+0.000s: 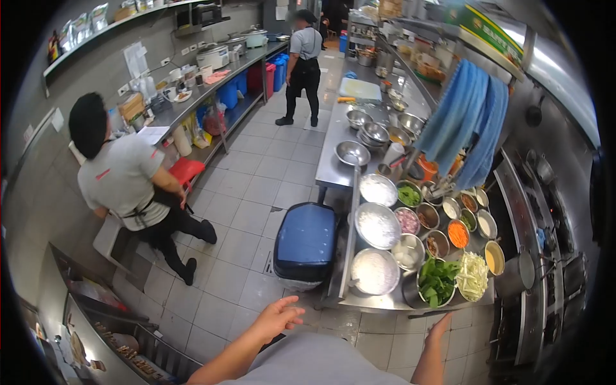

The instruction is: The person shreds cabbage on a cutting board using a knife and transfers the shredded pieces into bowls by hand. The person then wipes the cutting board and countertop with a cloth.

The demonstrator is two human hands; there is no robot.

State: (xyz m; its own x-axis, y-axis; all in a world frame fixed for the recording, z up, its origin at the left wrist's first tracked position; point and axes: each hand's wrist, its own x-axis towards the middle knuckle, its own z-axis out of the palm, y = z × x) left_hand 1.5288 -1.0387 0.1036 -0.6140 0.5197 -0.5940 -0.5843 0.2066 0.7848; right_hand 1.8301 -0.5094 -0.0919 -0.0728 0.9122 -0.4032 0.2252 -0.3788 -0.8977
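Note:
My left hand [280, 319] is in the air before my body, its fingers apart and nothing in them. Nearest to it is a dark bin with a blue lid [307, 234]. My right hand [437, 328], seen edge-on with fingers stretched out, hangs by the front edge of the steel counter [369, 299] and holds nothing that I can see. Just beyond it stand a pot of green leaves [437, 282] and a container of shredded cabbage [472, 277]. Bowls of white powder [375, 272], a tin of shredded carrot [458, 234] and several other ingredient tins fill this end of the counter.
Blue towels [459, 119] hang over the counter. One person [122, 173] stands at left near a red stool [187, 171]; another person [305, 64] stands farther down the tiled aisle [247, 192]. Stoves [555, 212] line the right, a long worktable [192, 96] the left wall.

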